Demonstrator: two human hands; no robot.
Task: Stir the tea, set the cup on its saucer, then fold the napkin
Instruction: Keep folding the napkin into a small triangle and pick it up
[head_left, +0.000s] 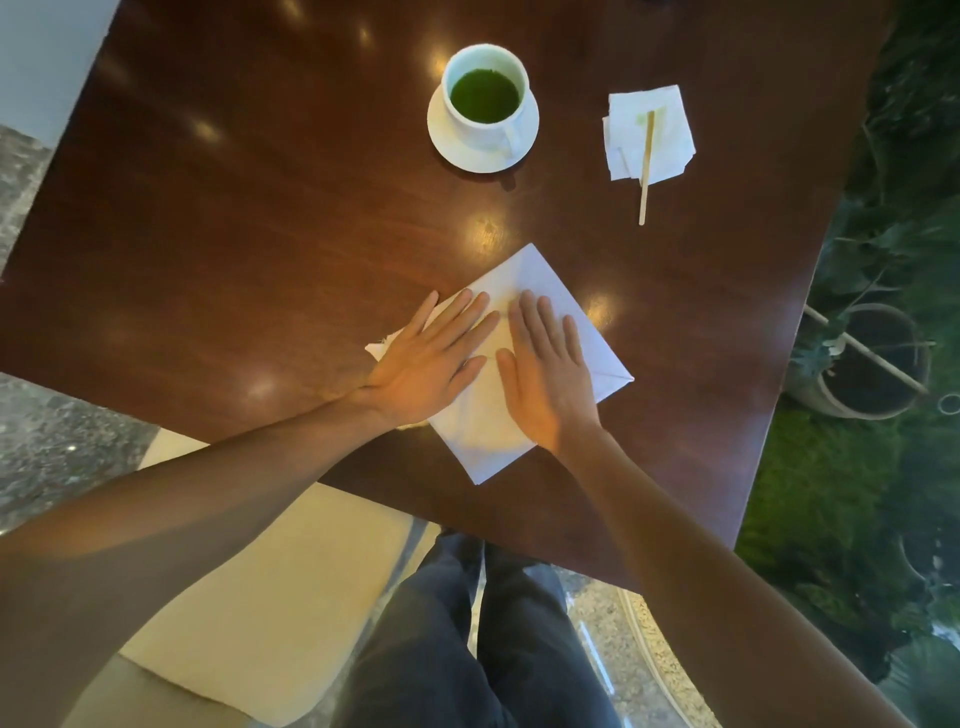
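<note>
Head view, looking down on the dark polished wooden table (260, 208). The white ceramic cup of green tea (485, 98) already sits on its round white saucer (457, 150), well apart from my working area, and the thin wooden stirring stick (645, 166) lies across a small crumpled white paper napkin (649, 132) to the right, its tip stained green. I take stirring and cup placement as finished; the fold is the step in hand. The large white cloth napkin (545, 280) lies near the table's front edge, turned diamond-wise, with a crease showing near its right corner. My left hand (426, 364) and right hand (545, 379) both rest flat on it, fingers spread, palms down, side by side and not quite touching; neither pinches anything. A ragged bit of cloth pokes out beyond the left hand. I judge the next move calls for lifting one corner while the other palm anchors the cloth, then carrying it over to meet the opposite edge squarely.
</note>
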